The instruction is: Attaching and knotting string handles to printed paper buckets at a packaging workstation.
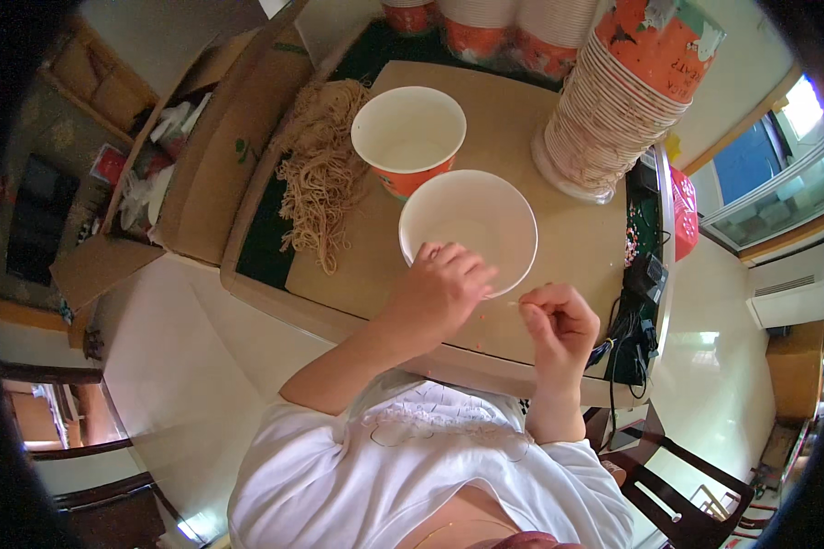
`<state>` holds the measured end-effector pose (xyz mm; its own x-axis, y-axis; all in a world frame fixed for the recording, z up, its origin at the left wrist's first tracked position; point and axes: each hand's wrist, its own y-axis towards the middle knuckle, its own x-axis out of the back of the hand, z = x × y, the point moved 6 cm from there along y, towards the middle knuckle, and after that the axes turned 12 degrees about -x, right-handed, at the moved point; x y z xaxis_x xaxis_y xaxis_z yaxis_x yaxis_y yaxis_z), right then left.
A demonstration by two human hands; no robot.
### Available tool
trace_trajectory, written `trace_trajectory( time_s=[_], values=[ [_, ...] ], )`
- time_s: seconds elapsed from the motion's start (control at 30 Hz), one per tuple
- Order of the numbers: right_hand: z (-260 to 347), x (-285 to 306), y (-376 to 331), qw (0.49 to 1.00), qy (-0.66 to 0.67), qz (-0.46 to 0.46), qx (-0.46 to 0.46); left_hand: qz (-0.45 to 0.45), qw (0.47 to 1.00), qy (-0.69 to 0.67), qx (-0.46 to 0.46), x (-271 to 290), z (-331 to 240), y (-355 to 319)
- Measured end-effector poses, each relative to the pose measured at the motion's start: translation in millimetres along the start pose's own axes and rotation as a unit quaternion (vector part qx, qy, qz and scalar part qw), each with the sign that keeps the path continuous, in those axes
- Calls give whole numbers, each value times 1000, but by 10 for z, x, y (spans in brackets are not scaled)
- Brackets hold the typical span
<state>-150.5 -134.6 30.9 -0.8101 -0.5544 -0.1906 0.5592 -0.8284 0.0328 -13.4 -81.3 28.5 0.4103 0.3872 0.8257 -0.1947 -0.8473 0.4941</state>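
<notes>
A white paper bucket (506, 197) stands near the table's front, its open mouth facing up. My left hand (444, 288) is over its near rim with the fingers bent; their tips are blurred, and whether they grip anything does not show. To the right of that rim, my right hand (561, 320) is closed, thumb and index finger pressed together. Anything between them is too small to make out. Behind and to the left stands a second paper bucket (410, 128), white inside and orange outside. Beige strings (320, 174) lie in a loose heap left of both buckets.
A tall, leaning stack of paper buckets (623, 101) stands at the right, with more stacks (513, 37) at the back. Cardboard (577, 265) covers the tabletop. Black cables and an adapter (648, 277) lie along the right edge. An open carton (220, 174) is at the left.
</notes>
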Motion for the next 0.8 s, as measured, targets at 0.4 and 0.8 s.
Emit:
trace_trajectory(
  time_s=[0.4,0.8],
  values=[
    [-453,465,-103,992,81,-60,-82,-39,996,-66,52,84,45,-14],
    [239,594,-389,979,134,-36,151,95,985,-46,136,-363,-22,137]
  ],
)
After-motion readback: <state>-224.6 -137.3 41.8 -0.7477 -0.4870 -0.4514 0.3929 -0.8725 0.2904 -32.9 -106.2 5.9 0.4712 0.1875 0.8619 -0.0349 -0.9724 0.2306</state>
